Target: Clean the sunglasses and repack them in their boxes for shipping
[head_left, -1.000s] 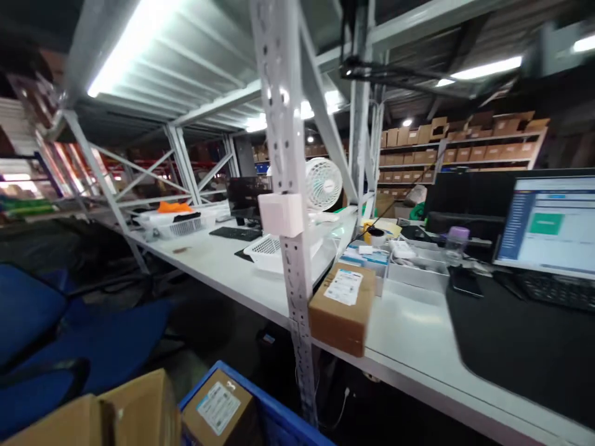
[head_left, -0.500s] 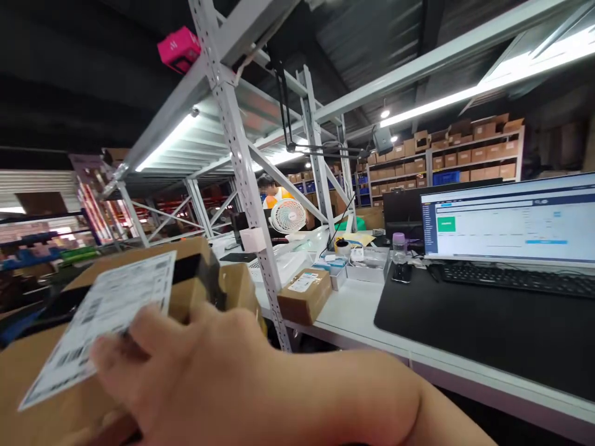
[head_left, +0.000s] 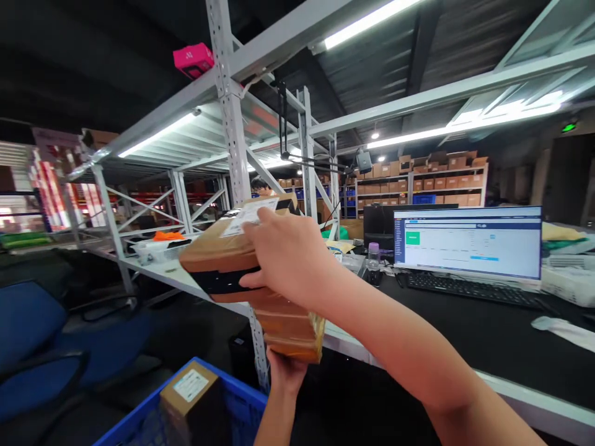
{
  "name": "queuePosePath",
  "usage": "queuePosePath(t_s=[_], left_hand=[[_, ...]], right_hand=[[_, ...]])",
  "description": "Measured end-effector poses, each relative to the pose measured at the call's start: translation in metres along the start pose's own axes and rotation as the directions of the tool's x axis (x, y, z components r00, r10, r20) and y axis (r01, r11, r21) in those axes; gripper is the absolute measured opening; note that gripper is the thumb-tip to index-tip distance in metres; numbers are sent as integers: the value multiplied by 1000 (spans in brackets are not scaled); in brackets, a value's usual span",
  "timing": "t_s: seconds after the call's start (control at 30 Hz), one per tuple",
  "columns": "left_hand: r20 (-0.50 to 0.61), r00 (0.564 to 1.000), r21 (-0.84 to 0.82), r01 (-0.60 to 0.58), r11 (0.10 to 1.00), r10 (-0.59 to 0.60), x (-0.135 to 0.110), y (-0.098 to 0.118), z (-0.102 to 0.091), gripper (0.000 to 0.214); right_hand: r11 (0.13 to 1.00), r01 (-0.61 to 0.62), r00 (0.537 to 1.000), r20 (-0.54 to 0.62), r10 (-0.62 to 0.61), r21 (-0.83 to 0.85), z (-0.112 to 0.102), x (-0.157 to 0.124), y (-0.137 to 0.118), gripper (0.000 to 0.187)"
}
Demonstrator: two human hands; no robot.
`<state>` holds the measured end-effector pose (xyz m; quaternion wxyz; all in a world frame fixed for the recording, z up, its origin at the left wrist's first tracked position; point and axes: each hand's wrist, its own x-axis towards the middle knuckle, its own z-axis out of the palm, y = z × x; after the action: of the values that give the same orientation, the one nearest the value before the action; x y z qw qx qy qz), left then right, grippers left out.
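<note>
Two cardboard boxes are held up in front of me, one above the other. The upper cardboard box (head_left: 204,255) is tilted, with black tape along its side and a white shipping label (head_left: 246,218) on top. My right hand (head_left: 295,254) grips its near end, fingers over the label's edge and thumb against the tape. Beneath it is a lower cardboard box (head_left: 292,328) with shiny clear tape at one end. From underneath, my left hand (head_left: 286,370) supports this lower box; part of the fingers is hidden behind it.
A blue crate (head_left: 242,396) below holds a labelled box (head_left: 190,387). Blue chairs (head_left: 32,347) stand at left. Behind the boxes rises a metal rack post (head_left: 237,148). The desk at right carries a monitor (head_left: 467,241), keyboard (head_left: 469,290) and bottle (head_left: 373,255). A person is partly visible behind the rack.
The labelled box and my right hand have moved from the lower left, close to the camera, to the middle and farther away. My left hand, the lower box and the blue crate now show.
</note>
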<state>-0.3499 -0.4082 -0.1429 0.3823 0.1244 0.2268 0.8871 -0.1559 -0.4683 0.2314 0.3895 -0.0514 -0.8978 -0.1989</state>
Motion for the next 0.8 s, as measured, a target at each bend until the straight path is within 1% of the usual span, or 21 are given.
queuePosePath(t_s=[0.13,0.23,0.33,0.43,0.5,0.53,0.57,0.6,0.63,0.67,0.7,0.73,0.77,0.8], left_hand=[[-16,996,-21,89,996,-89,21,-21,-4,51],[-72,987,7,145,989,-144,38,-30,-11,55],[-146,972,84,199,976,-185,56,-35,-19,60],[-192,963,209,226,951,-187,67,-37,-27,68],[-203,964,318,230,920,-171,65,-36,-33,75],[-208,968,379,213,901,-141,61,-35,-36,81],[-214,972,440,182,880,-94,55,-35,-38,92],[-216,976,488,140,862,-37,48,-34,-39,108],[-205,978,556,77,828,47,42,-35,-39,126],[-167,975,652,-3,759,148,36,-36,-39,139],[-91,963,769,-95,633,255,32,-39,-37,146],[19,938,875,-183,448,347,30,-43,-34,149],[144,900,943,-251,220,411,30,-47,-31,148],[257,860,958,-285,-3,441,33,-53,-27,147]], right_hand=[[993,-104,990,88,109,-62,26,8,26,61],[984,-160,972,158,171,-82,52,18,46,61],[972,-218,949,210,233,-90,80,31,65,59],[950,-293,920,237,311,-110,101,44,81,59],[942,-310,908,254,333,-126,110,53,92,59],[941,-310,904,265,335,-134,113,57,97,59],[941,-308,901,275,336,-140,115,61,102,59],[941,-306,898,285,335,-144,118,64,106,59],[940,-307,895,292,338,-148,120,66,111,60],[937,-313,891,294,346,-154,122,68,115,60],[935,-319,887,297,353,-158,124,69,118,61],[933,-322,885,298,357,-161,127,70,120,61],[933,-321,884,301,357,-163,129,71,122,61],[932,-321,883,302,358,-167,130,72,123,61]])
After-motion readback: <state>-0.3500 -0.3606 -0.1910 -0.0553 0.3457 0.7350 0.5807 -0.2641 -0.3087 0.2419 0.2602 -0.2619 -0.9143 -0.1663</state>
